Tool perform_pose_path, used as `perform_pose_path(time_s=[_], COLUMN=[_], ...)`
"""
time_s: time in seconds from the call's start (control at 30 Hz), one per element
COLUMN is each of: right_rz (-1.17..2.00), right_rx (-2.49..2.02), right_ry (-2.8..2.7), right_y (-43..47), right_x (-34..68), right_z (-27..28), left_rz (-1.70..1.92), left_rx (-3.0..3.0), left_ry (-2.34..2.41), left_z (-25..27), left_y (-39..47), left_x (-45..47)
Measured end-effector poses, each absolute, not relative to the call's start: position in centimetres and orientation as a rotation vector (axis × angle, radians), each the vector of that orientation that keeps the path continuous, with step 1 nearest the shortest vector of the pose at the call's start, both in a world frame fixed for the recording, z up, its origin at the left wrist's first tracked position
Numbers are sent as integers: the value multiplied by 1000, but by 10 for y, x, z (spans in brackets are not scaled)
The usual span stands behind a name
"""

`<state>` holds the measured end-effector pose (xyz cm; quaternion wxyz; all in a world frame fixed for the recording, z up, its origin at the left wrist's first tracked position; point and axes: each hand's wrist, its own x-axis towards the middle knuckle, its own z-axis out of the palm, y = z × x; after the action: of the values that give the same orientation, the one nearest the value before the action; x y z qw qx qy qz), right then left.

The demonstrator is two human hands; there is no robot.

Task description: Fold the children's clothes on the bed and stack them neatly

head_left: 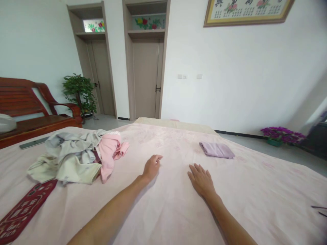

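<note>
Left hand (pixel 151 169): centre, loosely curled, slightly apart
Right hand (pixel 202 181): lower right of centre, fingers apart
Folded purple cloth (pixel 217 150): centre right
Clothes pile (pixel 74 154): left side

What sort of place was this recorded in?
Probably a room in someone's home, perhaps a living room: a wooden bench stands at the left, a leafy plant grows beside it, and a framed picture hangs on the white wall.

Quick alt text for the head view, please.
A left hand and right hand, both empty, reach over a pale pink sheet. A heap of crumpled fabric lies to the left; a folded purple cloth lies beyond the right hand.
</note>
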<state>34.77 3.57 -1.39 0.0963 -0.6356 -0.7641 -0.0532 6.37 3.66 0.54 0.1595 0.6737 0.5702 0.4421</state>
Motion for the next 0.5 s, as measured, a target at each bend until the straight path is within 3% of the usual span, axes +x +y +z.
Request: perform_pose_path(time_s=[0.17,0.27,0.37,0.5], right_rz=[-180,-179,-194,-186], right_rx=[-1868,-1861,-1851,-1838], right_ry=[-2240,-2241,-2247,-2242], right_y=[36,37,39,39], right_x=[349,350,351,351], right_z=[-15,-17,-20,-20], left_rz=[1506,1550,1401,1058], left_rx=[1860,1719,1463,1368], left_ry=[1994,2707,3178,3156], left_z=[55,76,82,83], left_y=[12,-17,-46,-64], left_x=[-64,-132,-187,-246])
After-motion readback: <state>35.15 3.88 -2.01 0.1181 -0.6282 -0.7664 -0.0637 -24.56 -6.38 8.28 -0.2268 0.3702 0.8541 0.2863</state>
